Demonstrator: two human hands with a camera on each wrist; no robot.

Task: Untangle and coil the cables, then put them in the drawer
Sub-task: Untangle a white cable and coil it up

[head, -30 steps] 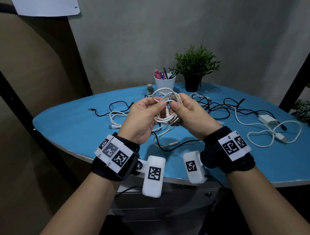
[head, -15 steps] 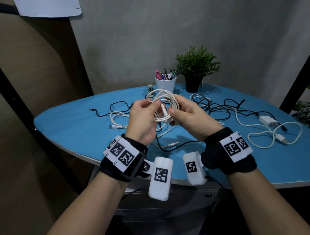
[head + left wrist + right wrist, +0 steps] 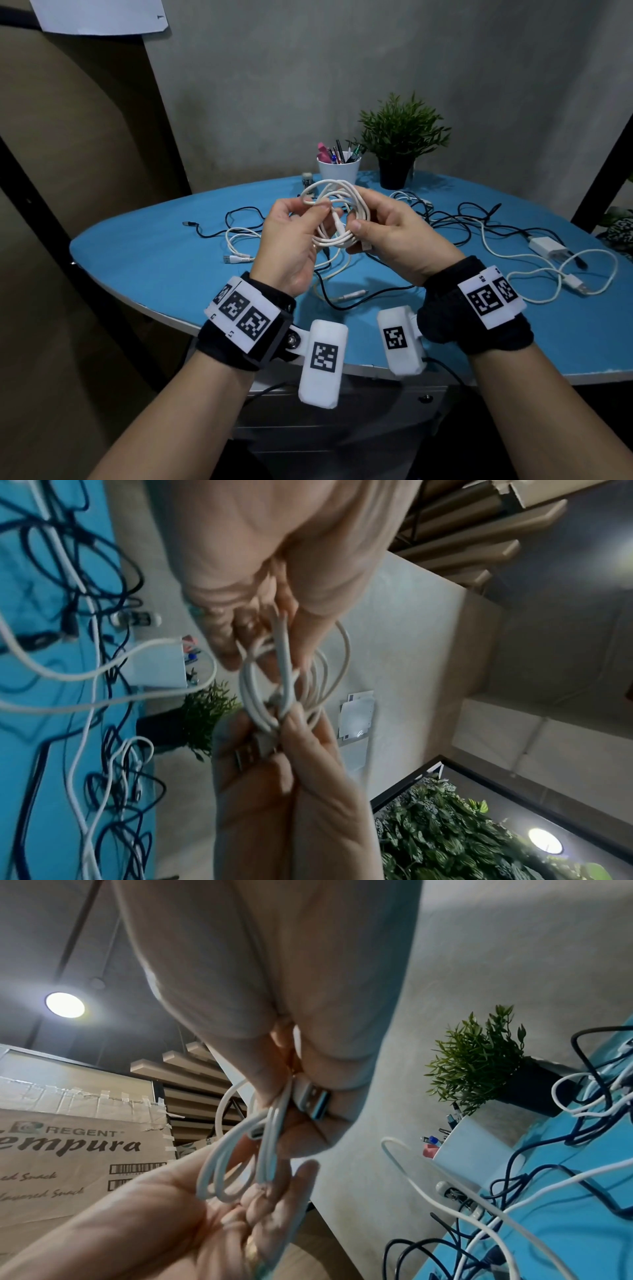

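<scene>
While our left hand pinches the upper side of the coiled white cable between thumb and fingers, our right hand grips the lower right side of the same coil, with the thumb pressing on the strands. We hold this coil in the air above the round blue table, and it does not touch the surface. In the right wrist view, a white USB plug with a metal end sits between our right fingers, beside the loops.

Under our hands, a tangle of loose black and white cables lies spread on the table. To the right of it we see a white charger block with its own white cable in loops. At the far edge stand a white cup full of pens and, just beside it on the right, a small green plant in a black pot. Below the table edge, a grey drawer cabinet is partly visible between our forearms.
</scene>
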